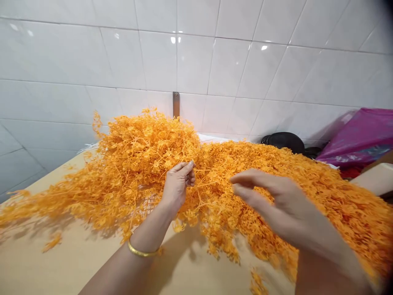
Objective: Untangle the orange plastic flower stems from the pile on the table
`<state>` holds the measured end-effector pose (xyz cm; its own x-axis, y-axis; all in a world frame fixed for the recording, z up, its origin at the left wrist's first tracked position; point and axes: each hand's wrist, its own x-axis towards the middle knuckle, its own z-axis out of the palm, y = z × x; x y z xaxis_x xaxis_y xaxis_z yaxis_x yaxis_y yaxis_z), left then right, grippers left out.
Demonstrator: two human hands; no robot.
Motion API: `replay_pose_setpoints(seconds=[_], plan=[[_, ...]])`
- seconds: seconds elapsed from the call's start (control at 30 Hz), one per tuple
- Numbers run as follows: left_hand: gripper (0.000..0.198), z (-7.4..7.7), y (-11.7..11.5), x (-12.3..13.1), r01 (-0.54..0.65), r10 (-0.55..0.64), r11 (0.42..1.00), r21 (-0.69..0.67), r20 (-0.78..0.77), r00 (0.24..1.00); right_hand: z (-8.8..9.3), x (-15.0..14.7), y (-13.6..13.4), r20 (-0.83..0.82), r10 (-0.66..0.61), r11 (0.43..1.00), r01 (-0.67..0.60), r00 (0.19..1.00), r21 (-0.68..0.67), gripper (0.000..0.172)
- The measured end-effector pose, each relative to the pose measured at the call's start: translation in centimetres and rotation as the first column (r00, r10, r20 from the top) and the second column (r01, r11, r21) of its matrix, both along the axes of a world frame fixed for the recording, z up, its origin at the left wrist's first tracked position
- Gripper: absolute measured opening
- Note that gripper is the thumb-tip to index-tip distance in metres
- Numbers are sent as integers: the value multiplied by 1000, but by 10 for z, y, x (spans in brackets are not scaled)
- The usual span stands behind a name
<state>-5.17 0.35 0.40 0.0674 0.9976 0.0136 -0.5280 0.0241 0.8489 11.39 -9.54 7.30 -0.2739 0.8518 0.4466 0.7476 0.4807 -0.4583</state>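
Note:
A large heap of orange artificial sprigs with small star-shaped leaves spreads across a light wooden table. My left hand, with a gold bangle on its wrist, is closed in a pinch in front of the middle of the heap. Thin orange stems show beside its fingertips; what it pinches is too small to make out. To its right, my right hand is slightly blurred, thumb and forefinger apart, with nothing visible between them. It hovers over the right part of the heap.
White tiles cover the wall behind, with a dark metal strip fixed to it. At the back right are a black round item and a purple plastic bag. A loose orange piece lies at the left.

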Motion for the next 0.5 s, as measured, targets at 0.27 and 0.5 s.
replay_pose_setpoints(seconds=[0.27,0.5], plan=[[16,14,-15,3,128,-133,978,164,20,991,-52,-34,51,-24,156,913,-154,987,-379,19],[33,10,-4,-5,126,-81,971,202,-217,973,-56,-23,69,-584,-63,916,-186,809,-356,24]])
